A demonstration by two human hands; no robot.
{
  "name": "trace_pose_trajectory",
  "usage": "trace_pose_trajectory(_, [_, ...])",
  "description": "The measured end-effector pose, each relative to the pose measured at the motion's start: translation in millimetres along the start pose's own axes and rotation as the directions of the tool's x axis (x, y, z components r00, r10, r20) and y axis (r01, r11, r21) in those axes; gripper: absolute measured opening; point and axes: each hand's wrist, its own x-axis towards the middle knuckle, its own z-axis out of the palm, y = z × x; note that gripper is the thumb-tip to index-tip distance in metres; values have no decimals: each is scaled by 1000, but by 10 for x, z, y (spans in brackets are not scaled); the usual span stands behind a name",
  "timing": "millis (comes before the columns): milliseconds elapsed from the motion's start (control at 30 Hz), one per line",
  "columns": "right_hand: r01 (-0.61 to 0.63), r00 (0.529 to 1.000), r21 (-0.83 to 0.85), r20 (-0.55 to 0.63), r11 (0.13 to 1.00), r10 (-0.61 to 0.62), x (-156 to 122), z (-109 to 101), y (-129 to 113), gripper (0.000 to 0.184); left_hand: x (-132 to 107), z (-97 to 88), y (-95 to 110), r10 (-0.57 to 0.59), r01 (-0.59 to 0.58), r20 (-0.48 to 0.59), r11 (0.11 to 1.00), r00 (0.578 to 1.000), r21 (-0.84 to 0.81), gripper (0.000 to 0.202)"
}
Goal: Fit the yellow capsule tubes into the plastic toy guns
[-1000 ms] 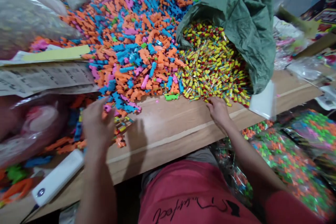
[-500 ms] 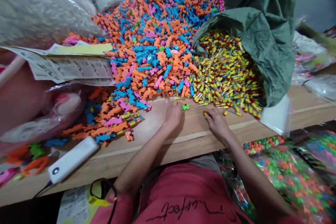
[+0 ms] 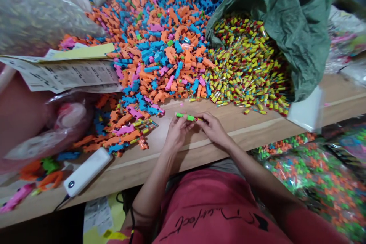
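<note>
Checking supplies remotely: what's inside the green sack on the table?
The green sack holds many small yellow tubes with red ends, spilling from its mouth onto the wooden table. Only the top layer shows; anything deeper is covered.

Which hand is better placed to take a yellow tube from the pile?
Right, probably: the right hand lies nearer the yellow tubes; the left hand sits toward the orange and blue pieces.
</note>
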Motion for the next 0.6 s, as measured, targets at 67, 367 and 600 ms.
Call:
trace_pose_trajectory(67, [-25, 1000, 43, -6, 999, 25, -15, 1, -20, 26, -33, 27, 2, -15, 15, 21, 1000, 1000, -17, 39])
trace_pose_trajectory(367, [-230, 972, 247, 10, 941, 235, -49, 3, -51, 42, -14, -9, -93, 54, -55, 78, 998, 995, 9, 36])
trace_pose_trajectory(600, [-305, 950, 303, 38, 903, 309, -24, -17, -92, 43, -50, -22, -111, 92, -98, 116, 994, 989, 42, 41])
